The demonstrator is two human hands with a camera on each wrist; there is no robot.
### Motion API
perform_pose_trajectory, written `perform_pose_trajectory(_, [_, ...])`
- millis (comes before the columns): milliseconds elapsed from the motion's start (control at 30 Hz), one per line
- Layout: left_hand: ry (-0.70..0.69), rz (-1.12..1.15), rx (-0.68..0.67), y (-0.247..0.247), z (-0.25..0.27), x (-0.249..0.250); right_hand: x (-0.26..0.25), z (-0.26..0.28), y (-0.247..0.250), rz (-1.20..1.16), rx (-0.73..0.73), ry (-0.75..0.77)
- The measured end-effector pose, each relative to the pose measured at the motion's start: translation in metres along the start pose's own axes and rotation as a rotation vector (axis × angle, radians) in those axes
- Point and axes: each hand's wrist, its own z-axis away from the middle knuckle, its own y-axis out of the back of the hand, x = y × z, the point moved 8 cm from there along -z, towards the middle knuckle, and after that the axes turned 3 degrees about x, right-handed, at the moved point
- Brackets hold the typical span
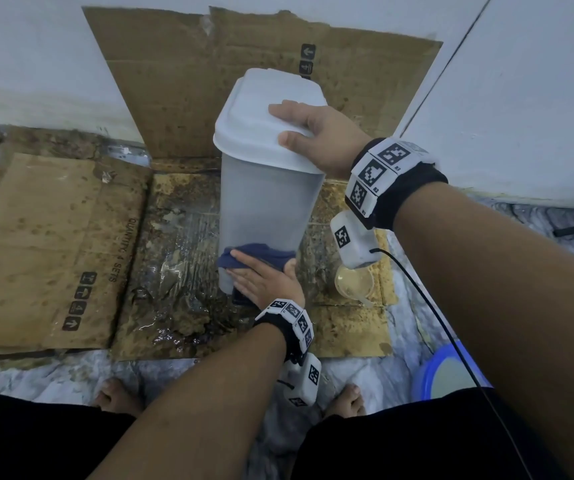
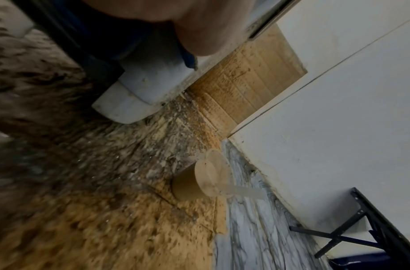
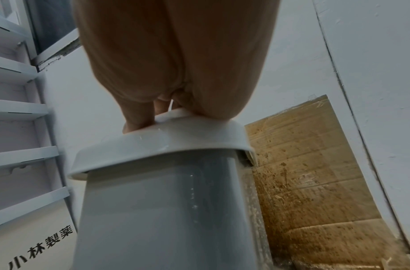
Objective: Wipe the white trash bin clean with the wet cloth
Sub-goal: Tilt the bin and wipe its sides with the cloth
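The white trash bin (image 1: 264,202) stands upright on wet, stained cardboard, its lid (image 1: 261,123) closed. My left hand (image 1: 261,275) lies flat with straight fingers on the dark blue cloth (image 1: 257,254), pressing it against the bin's lower front near the base. In the left wrist view the bin's base (image 2: 139,95) shows, with the cloth (image 2: 107,27) under my palm. My right hand (image 1: 306,126) rests on the right side of the lid, thumb at its front edge. In the right wrist view its fingers (image 3: 134,118) lie over the lid's rim (image 3: 162,144).
Stained cardboard (image 1: 188,271) covers the floor and leans on the white wall (image 1: 36,64) behind. A clear cup of brownish liquid (image 1: 354,282) stands right of the bin, also in the left wrist view (image 2: 199,180). A blue basin (image 1: 448,372) sits near my right knee. My bare feet (image 1: 119,396) are close.
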Motion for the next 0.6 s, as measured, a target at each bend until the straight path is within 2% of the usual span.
perform_pose_trajectory(333, [-0.083,-0.294,0.057,0.006,-0.012,-0.037,0.001,-0.006,-0.001,-0.020,0.009,0.015])
perform_pose_trajectory(600, [-0.088,-0.206,-0.015,0.017,-0.019,-0.056,-0.002,-0.001,-0.002,-0.018,0.008,0.019])
